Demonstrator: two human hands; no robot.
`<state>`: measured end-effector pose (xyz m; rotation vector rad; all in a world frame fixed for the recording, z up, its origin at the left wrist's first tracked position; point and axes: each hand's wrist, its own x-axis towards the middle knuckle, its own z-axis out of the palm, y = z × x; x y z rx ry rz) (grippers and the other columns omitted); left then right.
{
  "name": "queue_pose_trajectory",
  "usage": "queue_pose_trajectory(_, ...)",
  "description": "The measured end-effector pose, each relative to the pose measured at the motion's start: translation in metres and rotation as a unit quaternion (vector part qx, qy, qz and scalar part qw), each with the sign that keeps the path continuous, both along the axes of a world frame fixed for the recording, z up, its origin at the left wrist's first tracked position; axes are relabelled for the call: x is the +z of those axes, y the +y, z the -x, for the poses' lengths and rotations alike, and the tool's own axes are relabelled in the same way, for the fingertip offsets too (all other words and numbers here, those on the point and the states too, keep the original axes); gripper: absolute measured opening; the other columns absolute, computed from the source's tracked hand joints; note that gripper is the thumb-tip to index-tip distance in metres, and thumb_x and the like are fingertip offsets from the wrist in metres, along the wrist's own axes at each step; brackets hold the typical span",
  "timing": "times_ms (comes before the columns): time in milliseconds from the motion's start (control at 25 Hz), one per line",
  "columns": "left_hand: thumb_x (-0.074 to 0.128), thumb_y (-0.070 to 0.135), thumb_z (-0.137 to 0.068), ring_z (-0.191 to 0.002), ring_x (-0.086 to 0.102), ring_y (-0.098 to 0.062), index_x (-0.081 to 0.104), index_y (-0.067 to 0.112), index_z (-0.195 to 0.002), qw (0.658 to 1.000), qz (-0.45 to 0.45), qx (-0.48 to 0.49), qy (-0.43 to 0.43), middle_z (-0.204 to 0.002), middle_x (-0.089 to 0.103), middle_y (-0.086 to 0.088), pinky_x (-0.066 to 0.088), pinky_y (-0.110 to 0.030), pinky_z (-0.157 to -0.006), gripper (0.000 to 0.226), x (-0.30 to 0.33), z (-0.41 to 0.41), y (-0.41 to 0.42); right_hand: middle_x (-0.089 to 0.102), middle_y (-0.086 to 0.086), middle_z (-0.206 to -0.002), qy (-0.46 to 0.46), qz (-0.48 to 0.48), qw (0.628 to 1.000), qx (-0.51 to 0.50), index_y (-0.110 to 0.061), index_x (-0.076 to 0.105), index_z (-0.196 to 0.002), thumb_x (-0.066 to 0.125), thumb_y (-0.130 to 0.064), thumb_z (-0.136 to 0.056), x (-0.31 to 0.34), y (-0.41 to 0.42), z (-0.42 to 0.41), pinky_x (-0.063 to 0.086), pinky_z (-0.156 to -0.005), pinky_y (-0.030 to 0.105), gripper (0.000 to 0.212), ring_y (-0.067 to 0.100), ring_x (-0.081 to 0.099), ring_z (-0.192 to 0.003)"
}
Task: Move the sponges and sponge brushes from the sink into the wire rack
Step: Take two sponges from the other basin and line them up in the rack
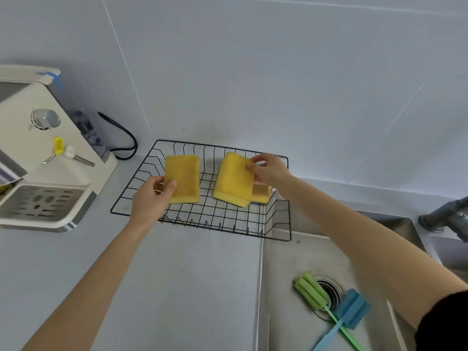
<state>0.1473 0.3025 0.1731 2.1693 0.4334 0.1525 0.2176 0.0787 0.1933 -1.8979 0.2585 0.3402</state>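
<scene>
A black wire rack [141, 209] stands on the counter against the wall. My left hand [149, 198] grips a yellow sponge [183, 177] by its lower left corner, over the rack's left half. My right hand [269, 169] holds a second yellow sponge [233, 181] by its top right corner, over the rack's right half. A third yellow sponge [260, 193] lies in the rack, partly hidden under the second one. In the steel sink [286, 287], at the drain, lie a green sponge brush [307, 290] and a blue sponge brush [352, 311], their handles crossing.
A white countertop appliance [50, 173] with a drip tray stands at the left, keys with a yellow tag on it and a black cable [124, 138] behind. A grey faucet [445, 216] rises at the sink's far right. Grey counter [190, 287] spreads before the rack.
</scene>
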Motion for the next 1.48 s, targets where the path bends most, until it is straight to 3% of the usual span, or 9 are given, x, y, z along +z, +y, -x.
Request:
queue_pose_trajectory(160,0.051,0.032,-0.089,-0.102,0.059,-0.032,0.049,0.004,-0.123,0.999,0.008,0.034,0.006,-0.118,0.059,-0.015,0.043,-0.037,-0.085,0.044,-0.014,-0.016,0.016,0.057,0.013,-0.110,0.010,0.014,1.000,0.020,-0.007,0.056,-0.119,0.059,-0.017,-0.090,-0.009,0.027,-0.033,0.056,-0.079,0.030,0.031,0.023,0.062,-0.086)
queue_pose_trajectory(360,0.051,0.028,-0.090,-0.094,0.046,-0.017,0.050,0.002,-0.122,0.998,0.003,0.069,-0.003,-0.103,0.054,-0.006,0.034,-0.030,-0.081,0.041,-0.025,-0.029,0.032,0.058,0.015,-0.118,0.014,0.039,0.998,0.055,-0.006,0.054,-0.120,0.057,-0.016,-0.091,-0.024,0.058,-0.064,0.056,-0.080,0.030,0.031,0.025,0.064,-0.087)
queue_pose_trajectory(480,0.052,0.028,-0.090,-0.094,0.050,-0.021,0.051,0.003,-0.121,0.997,0.008,0.072,-0.004,-0.100,0.051,-0.003,0.037,-0.030,-0.080,0.040,-0.032,-0.033,0.039,0.053,0.016,-0.129,0.023,0.059,0.996,0.070,-0.005,0.052,-0.122,0.056,-0.016,-0.091,-0.037,0.071,-0.075,0.057,-0.083,0.032,0.033,0.032,0.067,-0.096)
queue_pose_trajectory(560,0.052,0.028,-0.090,-0.094,0.049,-0.019,0.051,0.003,-0.120,0.997,0.011,0.073,-0.003,-0.100,0.052,-0.003,0.038,-0.031,-0.081,0.040,-0.036,-0.035,0.041,0.049,0.016,-0.133,0.026,0.082,0.993,0.085,-0.005,0.051,-0.125,0.056,-0.015,-0.091,-0.047,0.078,-0.079,0.057,-0.087,0.035,0.035,0.030,0.065,-0.089)
queue_pose_trajectory(760,0.053,0.029,-0.089,-0.097,0.053,-0.021,0.051,0.004,-0.120,0.997,0.027,0.072,0.002,-0.101,0.054,-0.004,0.043,-0.034,-0.083,0.040,-0.044,-0.036,0.040,0.055,0.018,-0.128,0.002,0.148,0.981,0.129,-0.005,0.048,-0.129,0.052,-0.015,-0.093,-0.055,0.082,-0.088,0.054,-0.094,0.040,0.037,0.030,0.063,-0.093)
queue_pose_trajectory(960,0.053,0.029,-0.089,-0.096,0.052,-0.021,0.051,0.003,-0.120,0.998,0.026,0.063,0.008,-0.101,0.053,-0.003,0.044,-0.035,-0.085,0.040,-0.048,-0.038,0.038,0.036,0.020,-0.137,-0.092,0.322,0.915,0.223,-0.007,0.035,-0.137,0.044,-0.017,-0.094,-0.065,0.084,-0.075,0.044,-0.089,0.035,0.045,0.036,0.045,-0.120)
queue_pose_trajectory(1080,0.053,0.029,-0.089,-0.098,0.054,-0.023,0.050,0.004,-0.121,0.997,0.033,0.065,0.010,-0.102,0.053,-0.003,0.047,-0.043,-0.092,0.041,-0.049,-0.038,0.039,0.026,0.021,-0.144,-0.166,0.366,0.882,0.248,-0.009,0.029,-0.141,0.046,-0.023,-0.093,-0.071,0.085,-0.062,0.037,-0.102,0.039,0.052,0.036,0.030,-0.131)
queue_pose_trajectory(1240,0.054,0.030,-0.089,-0.097,0.051,-0.019,0.050,0.005,-0.121,0.998,0.029,0.057,0.012,-0.104,0.054,-0.004,0.045,-0.041,-0.091,0.041,-0.049,-0.039,0.039,0.011,0.017,-0.157,-0.223,0.467,0.777,0.358,-0.019,0.016,-0.148,0.053,-0.044,-0.087,-0.091,0.091,-0.045,0.008,-0.118,0.049,0.076,0.033,0.007,-0.146)
queue_pose_trajectory(1480,0.053,0.030,-0.089,-0.095,0.052,-0.019,0.051,0.005,-0.120,0.999,0.002,0.038,0.012,-0.101,0.054,-0.002,0.042,-0.032,-0.083,0.040,-0.050,-0.051,0.038,0.009,0.008,-0.160,-0.242,0.470,0.774,0.348,-0.029,0.011,-0.149,0.051,-0.035,-0.091,-0.110,0.076,-0.047,0.002,-0.120,0.046,0.070,0.029,0.004,-0.148)
